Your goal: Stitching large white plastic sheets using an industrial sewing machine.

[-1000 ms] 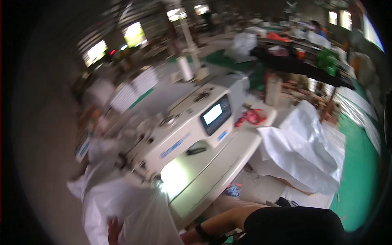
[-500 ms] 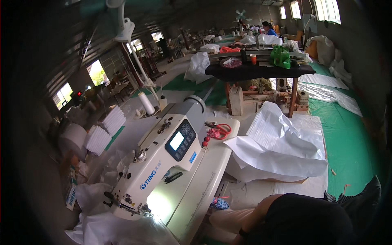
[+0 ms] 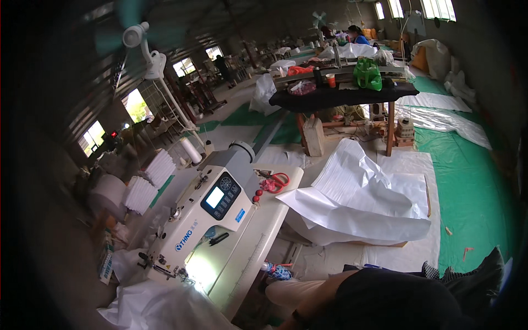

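Observation:
Neither of my hands shows in the picture. My right arm (image 3: 324, 289), in a black sleeve with a dark band at the wrist, bends down to the lower edge, where the hand is cut off. To its left stands a white sewing machine (image 3: 190, 217) with a lit screen and a bright lamp at the needle. White sheet material (image 3: 148, 305) lies by the needle end and spills over the lower left. A blue patterned cloth bundle (image 3: 280, 271) sits at the machine table's right edge, close to my arm.
Red-handled scissors (image 3: 279, 182) lie at the table's far end. A large crumpled white sheet (image 3: 357, 203) rests to the right, beside green floor covering (image 3: 462, 198). Behind stands a black-covered table (image 3: 341, 99). Stacked white bundles (image 3: 140, 193) and a fan (image 3: 135, 36) are at left.
The whole view has shifted, so the sewing machine and table sit further left and slightly lower. The fan head has come into sight. The white sheets look much the same.

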`<state>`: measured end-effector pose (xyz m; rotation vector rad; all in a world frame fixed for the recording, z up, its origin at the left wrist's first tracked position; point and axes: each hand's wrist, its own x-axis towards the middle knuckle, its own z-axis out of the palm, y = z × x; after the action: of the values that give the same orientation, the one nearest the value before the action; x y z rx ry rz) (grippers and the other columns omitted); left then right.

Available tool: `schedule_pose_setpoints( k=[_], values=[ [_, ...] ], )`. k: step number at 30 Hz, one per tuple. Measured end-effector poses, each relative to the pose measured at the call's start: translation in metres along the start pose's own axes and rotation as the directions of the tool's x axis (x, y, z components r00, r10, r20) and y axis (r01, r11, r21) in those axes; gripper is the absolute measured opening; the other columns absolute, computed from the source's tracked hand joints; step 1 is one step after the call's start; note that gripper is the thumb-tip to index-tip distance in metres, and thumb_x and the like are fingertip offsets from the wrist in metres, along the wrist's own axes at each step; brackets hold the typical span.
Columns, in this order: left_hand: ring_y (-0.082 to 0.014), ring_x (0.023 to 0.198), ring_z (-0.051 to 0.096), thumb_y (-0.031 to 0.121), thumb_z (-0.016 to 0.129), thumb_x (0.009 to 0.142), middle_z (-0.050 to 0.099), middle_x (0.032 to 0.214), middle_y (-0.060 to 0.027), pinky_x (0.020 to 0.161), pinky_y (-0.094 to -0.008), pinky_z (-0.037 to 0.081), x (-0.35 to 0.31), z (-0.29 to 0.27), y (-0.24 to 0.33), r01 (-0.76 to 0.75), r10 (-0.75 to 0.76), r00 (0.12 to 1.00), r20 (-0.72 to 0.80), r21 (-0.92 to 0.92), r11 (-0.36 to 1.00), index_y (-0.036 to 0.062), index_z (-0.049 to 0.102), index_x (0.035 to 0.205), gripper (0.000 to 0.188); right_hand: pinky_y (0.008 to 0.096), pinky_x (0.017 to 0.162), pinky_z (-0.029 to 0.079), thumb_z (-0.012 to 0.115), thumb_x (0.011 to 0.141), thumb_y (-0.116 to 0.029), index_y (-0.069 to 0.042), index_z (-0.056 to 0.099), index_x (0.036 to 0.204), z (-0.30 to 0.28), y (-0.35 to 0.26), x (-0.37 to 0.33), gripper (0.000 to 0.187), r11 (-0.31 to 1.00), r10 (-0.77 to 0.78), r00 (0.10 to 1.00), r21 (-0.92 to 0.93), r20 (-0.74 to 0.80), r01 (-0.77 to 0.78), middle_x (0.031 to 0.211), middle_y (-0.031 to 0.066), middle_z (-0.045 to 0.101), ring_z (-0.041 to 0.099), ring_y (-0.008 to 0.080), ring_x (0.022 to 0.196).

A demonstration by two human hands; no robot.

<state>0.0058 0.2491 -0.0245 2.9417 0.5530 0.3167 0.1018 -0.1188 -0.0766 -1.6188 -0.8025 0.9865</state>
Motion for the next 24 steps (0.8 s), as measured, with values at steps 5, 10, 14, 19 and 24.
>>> schedule_pose_setpoints(
  k=[5, 10, 14, 19, 24],
  values=[
    [-0.0341, 0.129, 0.032, 0.044, 0.044, 0.091, 0.040, 0.136, -0.0195, 0.108, -0.0476, 0.024, 0.068, 0.069, -0.098, -0.507, 0.558, 0.824, -0.099, 0.314, 0.803, 0.0189, 0.047, 0.132, 0.048, 0.0367, 0.067, 0.051, 0.055, 0.081, -0.055, -0.008, 0.051, 0.118, 0.045, 0.005, -0.016, 0.060, 0.984, -0.148, 0.905, -0.033, 0.398, 0.176, 0.097, 0.0101, 0.059, 0.059, 0.0234, 0.082],
    [-0.0319, 0.127, 0.037, 0.022, 0.041, 0.089, 0.052, 0.123, -0.0114, 0.108, -0.0482, 0.020, 0.085, 0.062, -0.094, -0.457, 0.317, 0.890, 0.329, 0.655, 0.602, 0.0132, 0.061, 0.105, 0.028, 0.0368, 0.067, 0.051, 0.056, 0.080, -0.058, -0.008, 0.052, 0.118, 0.047, 0.017, -0.021, 0.063, 0.908, 0.409, 0.876, -0.020, 0.255, -0.418, 0.097, 0.0094, 0.058, 0.059, 0.0228, 0.083],
    [-0.0354, 0.121, 0.040, 0.039, 0.047, 0.083, 0.041, 0.135, -0.0130, 0.091, -0.0606, 0.036, 0.054, 0.021, -0.015, 0.248, -0.250, 0.967, -0.042, 0.360, 0.899, 0.0107, 0.046, 0.127, 0.052, 0.0377, 0.068, 0.050, 0.060, 0.077, -0.056, -0.005, 0.057, 0.110, 0.072, 0.034, 0.020, 0.061, 0.998, 0.066, 0.997, 0.007, -0.027, -0.066, 0.096, 0.0105, 0.061, 0.060, 0.0249, 0.083],
    [-0.0345, 0.127, 0.034, 0.049, 0.044, 0.086, 0.031, 0.141, -0.0085, 0.093, -0.0683, 0.028, 0.013, 0.021, 0.040, 0.423, -0.415, 0.906, -0.079, 0.201, 0.884, 0.0193, 0.039, 0.134, 0.056, 0.0370, 0.083, 0.046, 0.060, 0.084, -0.037, -0.005, 0.050, 0.121, 0.131, 0.080, 0.035, 0.050, 0.990, -0.143, 0.960, 0.024, 0.242, 0.142, 0.106, 0.0147, 0.060, 0.058, 0.0251, 0.096],
    [-0.0356, 0.127, 0.034, 0.051, 0.045, 0.086, 0.033, 0.139, -0.0094, 0.091, -0.0689, 0.029, 0.018, -0.002, 0.033, 0.429, -0.416, 0.902, -0.113, 0.134, 0.894, 0.0245, 0.040, 0.132, 0.053, 0.0370, 0.086, 0.044, 0.057, 0.087, -0.034, -0.003, 0.054, 0.115, 0.108, 0.082, -0.017, 0.042, 0.888, -0.384, 0.453, 0.188, 0.805, 0.420, 0.101, 0.0150, 0.060, 0.057, 0.0254, 0.097]
  ],
)
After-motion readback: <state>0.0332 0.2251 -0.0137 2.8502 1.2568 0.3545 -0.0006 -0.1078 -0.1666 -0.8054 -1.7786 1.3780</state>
